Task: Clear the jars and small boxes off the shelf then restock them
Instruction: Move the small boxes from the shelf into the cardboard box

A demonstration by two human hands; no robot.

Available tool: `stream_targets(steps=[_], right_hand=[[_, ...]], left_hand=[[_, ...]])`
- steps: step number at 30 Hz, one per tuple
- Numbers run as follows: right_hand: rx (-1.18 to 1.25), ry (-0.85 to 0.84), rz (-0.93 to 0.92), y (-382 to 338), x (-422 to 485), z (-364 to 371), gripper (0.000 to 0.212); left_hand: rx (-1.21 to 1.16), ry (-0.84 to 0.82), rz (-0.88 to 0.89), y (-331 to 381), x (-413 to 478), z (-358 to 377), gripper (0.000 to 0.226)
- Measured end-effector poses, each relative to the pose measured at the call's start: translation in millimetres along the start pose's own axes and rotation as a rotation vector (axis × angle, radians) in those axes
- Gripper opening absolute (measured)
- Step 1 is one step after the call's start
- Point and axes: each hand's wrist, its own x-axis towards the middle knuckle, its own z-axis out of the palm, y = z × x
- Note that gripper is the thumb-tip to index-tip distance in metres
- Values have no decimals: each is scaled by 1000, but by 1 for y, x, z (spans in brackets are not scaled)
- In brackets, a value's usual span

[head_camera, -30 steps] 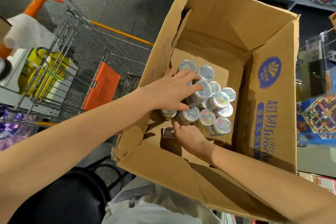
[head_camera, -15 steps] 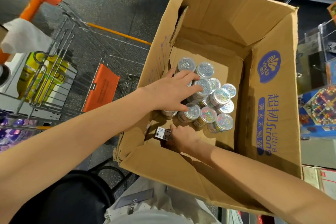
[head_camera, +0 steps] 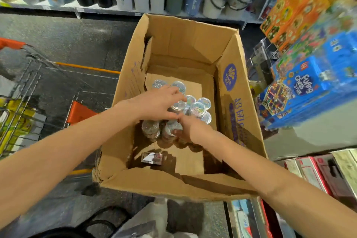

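An open cardboard box (head_camera: 239, 91) holds a cluster of several small clear jars with shiny silver lids (head_camera: 198, 108). My left hand (head_camera: 158, 105) reaches in from the left, its fingers curled over the top of one jar in the middle of the cluster. Coming in from the right, my right hand (head_camera: 190, 129) grips a jar (head_camera: 171, 130) at the cluster's near edge. The two hands almost touch. A small dark box (head_camera: 151, 158) lies alone on the carton's floor near the front wall.
A wire shopping cart (head_camera: 29, 87) with an orange handle stands to the left. Buckets and bins (head_camera: 216, 0) line a low shelf behind the carton. Blue game boxes (head_camera: 309, 91) sit at the right, with more boxed goods (head_camera: 316, 170) at lower right.
My right hand let go of the small dark box, which now lies on the carton floor, and moved up to the jars. The view tilted upward, showing the back shelf.
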Motion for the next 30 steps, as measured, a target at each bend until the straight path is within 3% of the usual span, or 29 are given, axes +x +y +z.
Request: stream_targets(steps=[4, 13, 20, 25, 30], right_hand=[[155, 197, 50, 23, -51, -48, 36], [45, 677, 275, 74, -232, -94, 39], [-34, 803, 626, 119, -355, -73, 41], [-54, 866, 746, 143, -398, -57, 29], [-100, 875, 862, 171, -419, -52, 41]], left_hand=[[-17, 110, 57, 31, 21, -37, 51], [-40, 332, 395, 165, 48, -101, 50], [12, 315, 620, 276, 71, -100, 44], [-1, 349, 727, 343, 89, -86, 41], [8, 347, 838, 396, 124, -80, 39]])
